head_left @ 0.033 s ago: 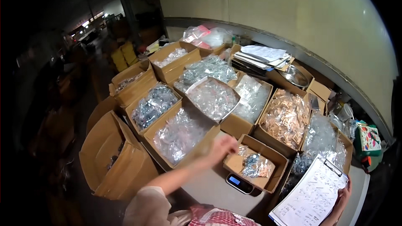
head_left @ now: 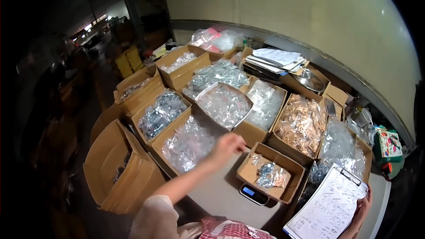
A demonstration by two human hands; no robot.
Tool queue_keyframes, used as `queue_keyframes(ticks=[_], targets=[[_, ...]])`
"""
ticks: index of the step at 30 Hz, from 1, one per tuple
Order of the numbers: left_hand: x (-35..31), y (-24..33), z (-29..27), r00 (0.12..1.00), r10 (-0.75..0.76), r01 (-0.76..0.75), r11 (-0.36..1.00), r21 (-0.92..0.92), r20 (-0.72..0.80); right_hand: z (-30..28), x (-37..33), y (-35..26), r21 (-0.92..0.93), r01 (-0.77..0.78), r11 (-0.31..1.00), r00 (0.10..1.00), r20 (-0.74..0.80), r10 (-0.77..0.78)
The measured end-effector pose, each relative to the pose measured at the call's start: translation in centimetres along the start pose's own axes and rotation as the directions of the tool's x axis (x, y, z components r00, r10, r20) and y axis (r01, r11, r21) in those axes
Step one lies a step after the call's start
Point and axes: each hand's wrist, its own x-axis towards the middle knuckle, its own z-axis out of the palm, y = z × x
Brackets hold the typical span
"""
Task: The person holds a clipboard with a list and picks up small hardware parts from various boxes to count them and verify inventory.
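Note:
My left hand [head_left: 229,146] hovers just left of a small open cardboard box [head_left: 295,185], fingers curled together; what they hold, if anything, I cannot make out. Inside that box lie small clear packets [head_left: 269,175] with silvery and copper-coloured pieces. The box rests on a dark scale [head_left: 254,194] with a lit blue display. At the right, my right hand [head_left: 364,208] grips the edge of a clipboard [head_left: 325,206] carrying a handwritten sheet. The clipboard tilts over a box of clear bags [head_left: 341,144].
Cardboard boxes crowd the table, holding clear packets [head_left: 188,144], grey packets [head_left: 163,113] and copper-coloured pieces [head_left: 301,124]. A shallow tray of packets [head_left: 224,105] sits on top of them. Papers [head_left: 276,57] and a metal bowl [head_left: 310,81] lie at the back, before a wall [head_left: 292,9].
My left hand has shifted a little left and away from the small box's rim. My right hand and the clipboard have hardly moved.

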Motion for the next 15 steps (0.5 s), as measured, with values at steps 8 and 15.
queue_keyframes(ticks=[8, 15], targets=[[12.9, -0.4, -12.2, 0.942, 0.333, -0.129, 0.456, 0.880, -0.035, 7.8, -10.8, -1.4, 0.018, 0.006, 1.000, 0.986, 0.166, -0.009], [17.0, -1.5, -12.5, 0.961, 0.220, -0.250, 0.432, 0.866, 0.168, 16.0, -16.3, -1.7, 0.063, 0.029, 0.998, 1.000, -0.007, -0.029]])
